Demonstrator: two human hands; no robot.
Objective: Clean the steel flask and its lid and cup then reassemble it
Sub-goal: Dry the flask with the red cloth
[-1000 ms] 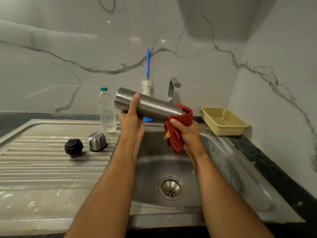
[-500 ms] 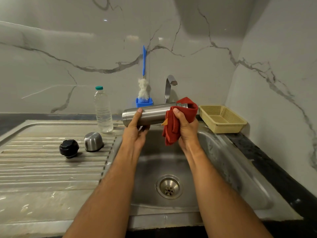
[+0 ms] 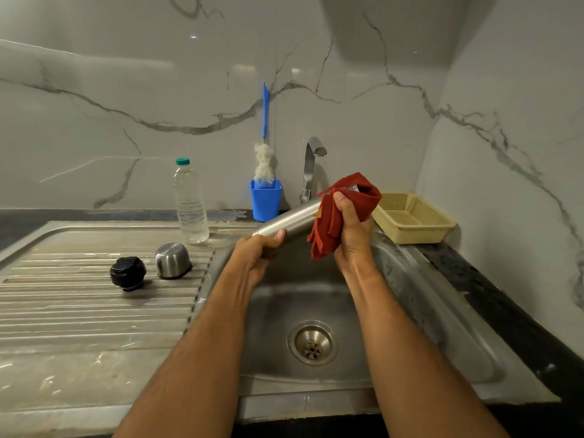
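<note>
Steel flask (image 3: 292, 220) held slanted over sink (image 3: 420, 298) at frame centre, left hand (image 3: 252, 257) fingers clenched round its base to steady it, right hand (image 3: 350, 229) fingers gripping red cloth (image 3: 341, 213) wrapped over neck for wiping.

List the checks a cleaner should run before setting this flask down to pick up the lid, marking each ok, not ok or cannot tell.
1. Left hand grips the flask base: ok.
2. Right hand holds the red cloth round the flask's neck: ok.
3. Flask mouth wiped inside: cannot tell, cloth covers it.
4. Black lid within reach on the drainboard: ok.
5. Steel cup beside the lid, mouth down: ok.
6. Flask fully dry: cannot tell.
</note>
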